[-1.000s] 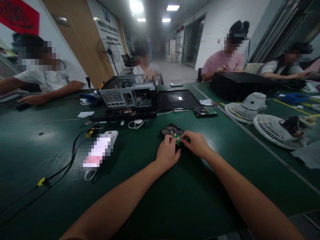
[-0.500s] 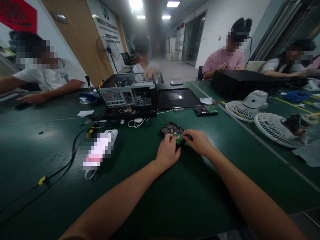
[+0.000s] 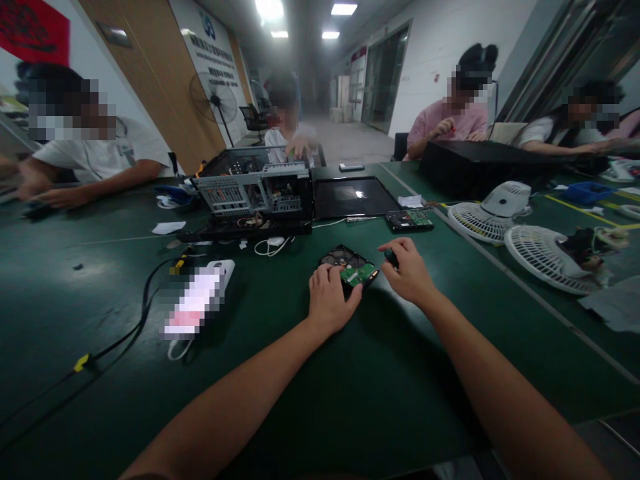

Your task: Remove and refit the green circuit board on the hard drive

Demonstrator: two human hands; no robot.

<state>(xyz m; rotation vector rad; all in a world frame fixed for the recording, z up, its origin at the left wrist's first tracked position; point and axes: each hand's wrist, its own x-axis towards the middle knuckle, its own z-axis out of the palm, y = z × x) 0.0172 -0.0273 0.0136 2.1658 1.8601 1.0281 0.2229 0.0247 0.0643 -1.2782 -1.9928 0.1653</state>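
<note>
A hard drive (image 3: 345, 257) lies on the green table in front of me, its green circuit board (image 3: 361, 273) facing up. My left hand (image 3: 331, 297) grips its near left side, fingers over the top and thumb at the near edge. Just right of the drive and apart from it, my right hand (image 3: 407, 272) is curled round a small dark tool (image 3: 391, 257). Only a short piece of that tool shows, and its tip cannot be made out.
An opened computer case (image 3: 255, 190) stands ahead, beside a black panel (image 3: 350, 197). Another hard drive (image 3: 410, 220) lies at its right. Fan parts (image 3: 480, 220) are to the right, a phone (image 3: 200, 300) and cable (image 3: 145, 307) to the left. Co-workers sit around the table.
My right hand has drawn back to the right and up, off the circuit board, with the dark tool still in it. More of the board shows. My left hand stays on the drive.
</note>
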